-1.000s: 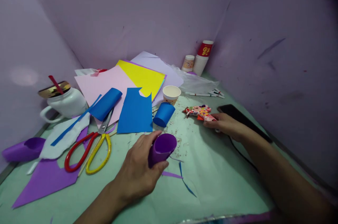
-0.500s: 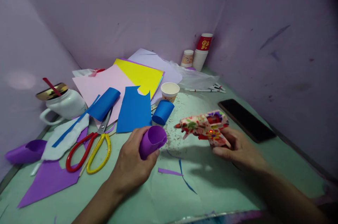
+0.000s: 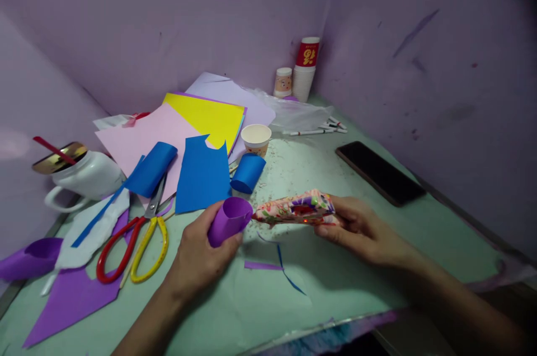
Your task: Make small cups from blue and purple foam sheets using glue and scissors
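Above a green counter [image 3: 201, 317], a person's left hand [image 3: 201, 252] curls thumb and fingers around a purple tube [image 3: 226, 226], while the right hand [image 3: 363, 230] wraps the rear of a flowered glue gun [image 3: 293, 209], its tip at the tube's rim, contact too small to make out. A blue tube [image 3: 248, 173] lies beyond, by a paper cup [image 3: 256, 135], with scissors [image 3: 150, 211] to the left and a phone [image 3: 380, 171] to the right.

From my remote station I see the glue gun [image 3: 293, 209] right of the tube [image 3: 225, 227], scissors [image 3: 151, 209] left on the desk [image 3: 210, 311], a phone [image 3: 380, 173] farther right, stacked cups [image 3: 304, 83] behind (markers [image 3: 310, 132] before them).
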A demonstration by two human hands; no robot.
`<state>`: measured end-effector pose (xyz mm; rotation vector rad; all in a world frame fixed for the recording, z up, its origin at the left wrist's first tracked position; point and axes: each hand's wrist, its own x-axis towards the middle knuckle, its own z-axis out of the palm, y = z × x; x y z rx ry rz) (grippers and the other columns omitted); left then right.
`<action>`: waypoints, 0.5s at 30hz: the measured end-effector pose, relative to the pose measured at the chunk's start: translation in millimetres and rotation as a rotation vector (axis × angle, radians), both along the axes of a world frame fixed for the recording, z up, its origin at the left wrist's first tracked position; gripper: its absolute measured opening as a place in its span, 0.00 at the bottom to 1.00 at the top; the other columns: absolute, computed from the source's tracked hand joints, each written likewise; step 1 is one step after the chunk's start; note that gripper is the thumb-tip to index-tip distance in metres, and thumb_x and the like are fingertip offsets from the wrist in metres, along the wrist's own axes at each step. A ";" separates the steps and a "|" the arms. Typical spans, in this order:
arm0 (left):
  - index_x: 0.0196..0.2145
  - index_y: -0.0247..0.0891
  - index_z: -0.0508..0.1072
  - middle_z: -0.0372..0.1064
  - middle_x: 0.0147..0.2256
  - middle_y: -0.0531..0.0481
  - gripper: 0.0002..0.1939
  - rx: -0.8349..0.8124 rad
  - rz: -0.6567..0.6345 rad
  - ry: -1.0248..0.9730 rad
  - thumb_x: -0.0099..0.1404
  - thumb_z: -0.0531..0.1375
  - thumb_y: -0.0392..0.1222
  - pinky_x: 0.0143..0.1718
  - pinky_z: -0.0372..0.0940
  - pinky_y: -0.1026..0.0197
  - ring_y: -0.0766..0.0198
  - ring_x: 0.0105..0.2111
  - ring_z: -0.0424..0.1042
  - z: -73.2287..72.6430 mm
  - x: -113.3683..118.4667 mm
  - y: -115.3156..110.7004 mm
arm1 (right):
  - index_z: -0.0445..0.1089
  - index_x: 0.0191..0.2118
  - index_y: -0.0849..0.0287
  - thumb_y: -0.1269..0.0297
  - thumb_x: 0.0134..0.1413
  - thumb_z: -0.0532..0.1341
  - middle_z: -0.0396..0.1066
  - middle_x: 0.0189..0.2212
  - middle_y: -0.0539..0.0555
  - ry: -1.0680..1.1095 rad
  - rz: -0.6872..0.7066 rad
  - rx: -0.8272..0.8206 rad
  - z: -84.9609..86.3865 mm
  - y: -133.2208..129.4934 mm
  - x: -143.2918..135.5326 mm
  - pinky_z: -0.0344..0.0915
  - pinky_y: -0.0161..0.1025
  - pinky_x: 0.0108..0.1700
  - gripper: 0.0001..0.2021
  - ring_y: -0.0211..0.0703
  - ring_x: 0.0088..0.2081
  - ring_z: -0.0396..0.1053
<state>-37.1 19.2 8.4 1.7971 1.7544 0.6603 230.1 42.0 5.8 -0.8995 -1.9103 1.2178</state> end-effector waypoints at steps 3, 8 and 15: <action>0.50 0.39 0.70 0.75 0.40 0.45 0.25 -0.008 -0.017 -0.007 0.56 0.60 0.50 0.35 0.70 0.53 0.55 0.35 0.73 3.0 -0.5 0.2 | 0.72 0.43 0.56 0.64 0.56 0.60 0.71 0.29 0.50 -0.022 -0.019 -0.020 0.3 1.0 1.3 0.62 0.33 0.32 0.09 0.41 0.32 0.68; 0.49 0.36 0.70 0.74 0.39 0.44 0.27 -0.051 0.022 -0.031 0.55 0.60 0.52 0.34 0.69 0.54 0.55 0.34 0.73 5.9 -2.9 0.7 | 0.69 0.37 0.58 0.56 0.52 0.62 0.72 0.22 0.50 0.133 -0.109 -0.369 -3.3 -1.9 5.1 0.62 0.34 0.28 0.11 0.41 0.25 0.68; 0.51 0.38 0.69 0.74 0.42 0.43 0.27 -0.032 0.008 -0.028 0.55 0.60 0.51 0.36 0.69 0.53 0.54 0.37 0.73 3.8 -4.6 0.4 | 0.67 0.38 0.56 0.55 0.47 0.65 0.69 0.22 0.49 0.184 -0.189 -0.411 -4.2 -3.7 -3.3 0.56 0.34 0.20 0.14 0.36 0.18 0.60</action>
